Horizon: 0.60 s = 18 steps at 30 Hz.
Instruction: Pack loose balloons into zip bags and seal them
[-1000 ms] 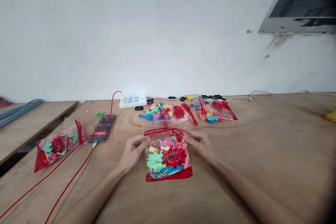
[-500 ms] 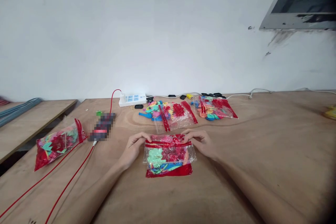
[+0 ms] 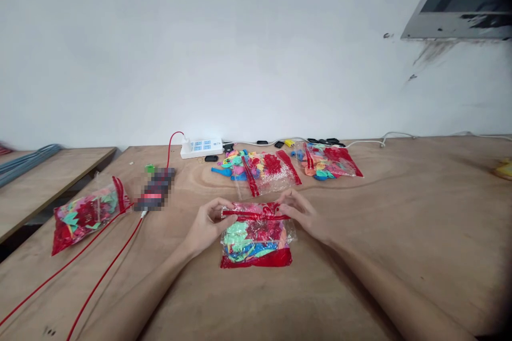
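Observation:
In front of me on the wooden table lies a clear plastic bag (image 3: pixel 256 240) with red print, filled with balloons in green, blue and other colours. Its top part, with red stripes, is folded over toward me. My left hand (image 3: pixel 210 224) pinches the bag's upper left corner between thumb and fingers. The upper right corner is gripped by my right hand (image 3: pixel 302 216), its thumb lying on the red stripe and its fingers bent behind the edge.
Behind the bag lie two similar bags, one at the centre (image 3: pixel 276 173) and one farther right (image 3: pixel 334 160), with loose balloons (image 3: pixel 230 170) beside them. A full bag (image 3: pixel 90 213), a pixelated device (image 3: pixel 156 189) and red cables are at left. A white power strip (image 3: pixel 201 147) stands by the wall.
My left thumb has come forward over the bag's stripe. The right fingers have risen and bent more at the corner. The bag stays nearly in place, its flap lying a little flatter.

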Tool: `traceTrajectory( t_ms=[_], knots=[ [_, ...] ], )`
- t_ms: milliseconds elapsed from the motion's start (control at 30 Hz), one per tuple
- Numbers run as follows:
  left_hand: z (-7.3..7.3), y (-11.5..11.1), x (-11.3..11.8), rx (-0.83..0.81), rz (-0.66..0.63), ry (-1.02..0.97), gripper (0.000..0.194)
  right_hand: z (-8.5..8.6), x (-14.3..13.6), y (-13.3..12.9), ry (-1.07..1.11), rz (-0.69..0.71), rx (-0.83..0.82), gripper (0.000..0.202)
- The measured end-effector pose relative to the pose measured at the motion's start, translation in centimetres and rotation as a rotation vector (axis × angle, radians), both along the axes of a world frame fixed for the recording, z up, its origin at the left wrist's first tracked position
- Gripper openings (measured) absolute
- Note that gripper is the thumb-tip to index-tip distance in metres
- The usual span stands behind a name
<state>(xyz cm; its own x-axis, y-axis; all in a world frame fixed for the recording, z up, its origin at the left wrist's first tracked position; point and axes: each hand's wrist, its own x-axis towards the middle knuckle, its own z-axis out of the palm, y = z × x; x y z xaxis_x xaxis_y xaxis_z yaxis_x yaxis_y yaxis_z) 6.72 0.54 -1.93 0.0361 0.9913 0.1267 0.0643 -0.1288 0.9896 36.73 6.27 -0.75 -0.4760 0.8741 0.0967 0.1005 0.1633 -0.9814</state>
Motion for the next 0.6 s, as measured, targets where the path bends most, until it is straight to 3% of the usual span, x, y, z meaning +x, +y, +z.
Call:
traceTrajectory(
  t_ms=[100,133,267,433,500,600],
  knots=[
    [-0.5,0.0,0.2,0.024,0.047,-0.044,0.040,0.1,-1.0,-0.7,0.063,0.052,-0.219,0.059],
    [-0.6,0.0,0.3,0.034,0.063,-0.060,0.040,0.1,-1.2,-0.8,0.064,0.107,-0.280,0.062],
    [-0.7,0.0,0.3,0.068,0.096,-0.113,0.043,-0.1,-1.7,-0.8,0.038,0.246,-0.338,0.039],
    [-0.1,-0.2,0.3,0.005,-0.017,-0.207,0.077,-1.8,-1.4,0.0,0.032,0.181,-0.280,0.039],
    [0.1,-0.2,0.2,-0.082,-0.127,-0.198,0.076,-2.1,-1.2,0.2,0.052,0.157,-0.270,0.036],
    [0.2,-0.3,0.3,-0.187,-0.268,-0.157,0.060,-2.0,-1.1,0.2,0.073,0.156,-0.277,0.038]
  ],
)
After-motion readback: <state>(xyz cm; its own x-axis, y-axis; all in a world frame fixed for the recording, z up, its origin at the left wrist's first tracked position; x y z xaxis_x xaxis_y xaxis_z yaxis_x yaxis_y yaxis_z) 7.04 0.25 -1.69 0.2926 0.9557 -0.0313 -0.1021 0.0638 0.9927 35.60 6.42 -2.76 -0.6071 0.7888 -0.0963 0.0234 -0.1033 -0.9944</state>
